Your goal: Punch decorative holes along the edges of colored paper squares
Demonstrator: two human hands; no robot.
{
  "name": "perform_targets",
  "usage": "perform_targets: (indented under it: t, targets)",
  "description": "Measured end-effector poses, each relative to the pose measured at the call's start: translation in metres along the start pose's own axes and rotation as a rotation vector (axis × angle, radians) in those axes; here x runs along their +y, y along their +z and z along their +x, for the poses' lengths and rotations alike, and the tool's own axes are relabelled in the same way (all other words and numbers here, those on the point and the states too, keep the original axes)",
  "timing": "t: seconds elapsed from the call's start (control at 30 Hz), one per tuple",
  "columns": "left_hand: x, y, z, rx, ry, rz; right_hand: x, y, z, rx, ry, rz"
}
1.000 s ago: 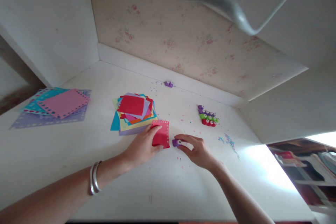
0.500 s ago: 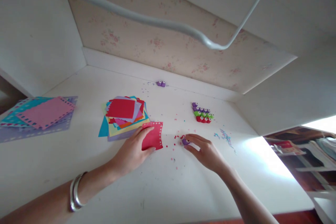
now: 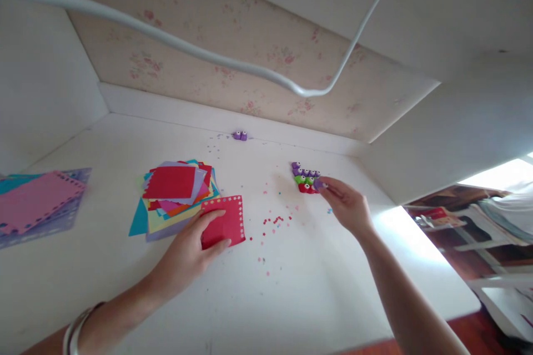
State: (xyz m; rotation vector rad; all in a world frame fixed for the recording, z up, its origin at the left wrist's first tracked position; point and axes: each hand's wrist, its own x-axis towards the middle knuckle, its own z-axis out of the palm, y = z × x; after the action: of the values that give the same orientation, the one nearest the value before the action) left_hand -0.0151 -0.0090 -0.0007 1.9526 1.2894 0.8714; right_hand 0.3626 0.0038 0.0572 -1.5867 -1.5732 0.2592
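Note:
My left hand (image 3: 194, 244) grips a red paper sheet (image 3: 225, 224) between thumb and fingers. Small shaped holes run along the sheet's top and right edges. Off to the right, my right hand (image 3: 347, 205) pinches a small purple craft punch (image 3: 320, 183). It is held at the right side of a group of similar punches in purple, green (image 3: 300, 179) and red (image 3: 306, 188), partly covering some of them. Tiny red and pink paper cutouts (image 3: 278, 219) lie scattered on the table between my hands.
A stack of coloured paper (image 3: 170, 182) lies behind my left hand. Punched sheets (image 3: 39, 202) lie at the far left. Two purple punches (image 3: 240, 136) stand by the back wall. A white cable (image 3: 187, 52) hangs across the upper view. Side panels border the table (image 3: 266, 310).
My right hand has lifted the purple punch from among the red cutouts and carried it right and back to the punch group. My left hand keeps hold of the red sheet.

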Motion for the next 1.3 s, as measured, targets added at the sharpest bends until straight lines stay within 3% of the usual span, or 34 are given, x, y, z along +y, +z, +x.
perform_targets:
  t: [0.13, 0.27, 0.43, 0.63, 0.83, 1.13, 1.3]
  targets:
    - [0.003, 0.002, 0.0, -0.007, -0.018, 0.015, 0.045, -0.025, 0.055, 0.03, 0.099, -0.257]
    - [0.004, 0.002, 0.0, -0.011, -0.065, -0.004, 0.076, -0.026, 0.092, -0.1, 0.097, -0.564]
    - [0.002, 0.002, 0.001, -0.008, -0.075, -0.021, 0.094, -0.019, 0.11, -0.18, 0.049, -0.65]
    - [0.001, 0.003, 0.002, -0.019, -0.088, -0.039, 0.111, -0.026, 0.117, -0.279, 0.025, -0.696]
    - [0.0, 0.005, 0.003, -0.035, -0.121, -0.058, 0.105, -0.019, 0.128, -0.292, 0.009, -0.705]
    - [0.001, 0.003, 0.003, 0.016, -0.093, -0.062, 0.078, 0.035, 0.153, -0.461, -0.038, -0.678]
    - [-0.003, 0.004, 0.002, -0.009, -0.088, -0.058, 0.075, 0.038, 0.159, -0.525, 0.005, -0.671]
